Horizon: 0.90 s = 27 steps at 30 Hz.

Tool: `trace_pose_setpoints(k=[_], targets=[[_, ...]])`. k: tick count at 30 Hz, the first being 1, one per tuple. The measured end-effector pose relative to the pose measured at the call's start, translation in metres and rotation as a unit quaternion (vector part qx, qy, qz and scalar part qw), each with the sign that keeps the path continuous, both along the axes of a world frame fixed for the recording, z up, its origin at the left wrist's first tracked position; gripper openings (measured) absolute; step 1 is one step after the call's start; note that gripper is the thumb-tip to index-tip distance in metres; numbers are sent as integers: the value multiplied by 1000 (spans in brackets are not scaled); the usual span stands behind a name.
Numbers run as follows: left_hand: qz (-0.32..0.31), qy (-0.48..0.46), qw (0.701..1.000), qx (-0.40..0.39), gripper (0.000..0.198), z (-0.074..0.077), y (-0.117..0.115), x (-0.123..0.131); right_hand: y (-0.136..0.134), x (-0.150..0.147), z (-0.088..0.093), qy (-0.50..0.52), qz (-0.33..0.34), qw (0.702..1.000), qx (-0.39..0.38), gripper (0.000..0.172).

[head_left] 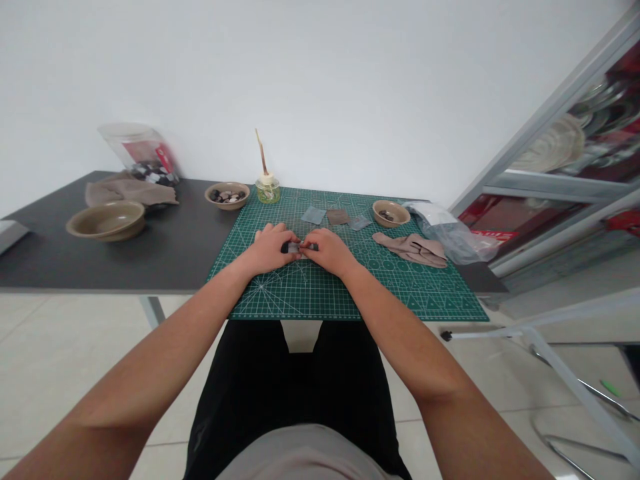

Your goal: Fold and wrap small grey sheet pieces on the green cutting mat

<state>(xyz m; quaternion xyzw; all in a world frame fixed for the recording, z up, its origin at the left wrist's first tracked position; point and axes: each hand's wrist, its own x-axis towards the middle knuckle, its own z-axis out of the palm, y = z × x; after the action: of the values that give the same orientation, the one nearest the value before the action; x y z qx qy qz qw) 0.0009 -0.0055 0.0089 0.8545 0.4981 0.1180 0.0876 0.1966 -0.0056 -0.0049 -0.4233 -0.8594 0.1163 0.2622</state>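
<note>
Both my hands rest on the green cutting mat (320,293), fingertips meeting. My left hand (273,248) and my right hand (327,250) are closed in a pinch on a small dark grey piece (299,247) between them; what it is exactly is too small to tell. Just beyond lie three small fabric squares: a light blue-grey one (313,215), a brown one (338,217) and another grey one (359,223).
A small bowl (391,213) and folded beige cloth (413,248) sit right, beside a clear plastic bag (445,230). A glass jar with a stick (268,188), a bowl of buttons (227,195), a large empty bowl (107,220), cloth (127,191) and a plastic jar (143,157) stand left. Metal shelving (560,167) is right.
</note>
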Motion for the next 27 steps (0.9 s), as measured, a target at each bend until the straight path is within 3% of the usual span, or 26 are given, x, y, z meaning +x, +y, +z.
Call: trace_pose_setpoints(k=[6, 14, 22, 27], targets=[[2, -7, 1000, -6, 39, 0, 1, -1, -2, 1, 0, -6, -76, 997, 17, 10], [10, -2, 1000, -10, 39, 1, 0, 1, -3, 4, 3, 0, 25, 1000, -7, 11], [13, -5, 1000, -18, 40, 2, 0, 0, -4, 2, 4, 2, -63, 998, 3, 10], [9, -6, 1000, -21, 39, 4, 0, 0, -5, 6, 6, 12, 13, 1000, -19, 11]])
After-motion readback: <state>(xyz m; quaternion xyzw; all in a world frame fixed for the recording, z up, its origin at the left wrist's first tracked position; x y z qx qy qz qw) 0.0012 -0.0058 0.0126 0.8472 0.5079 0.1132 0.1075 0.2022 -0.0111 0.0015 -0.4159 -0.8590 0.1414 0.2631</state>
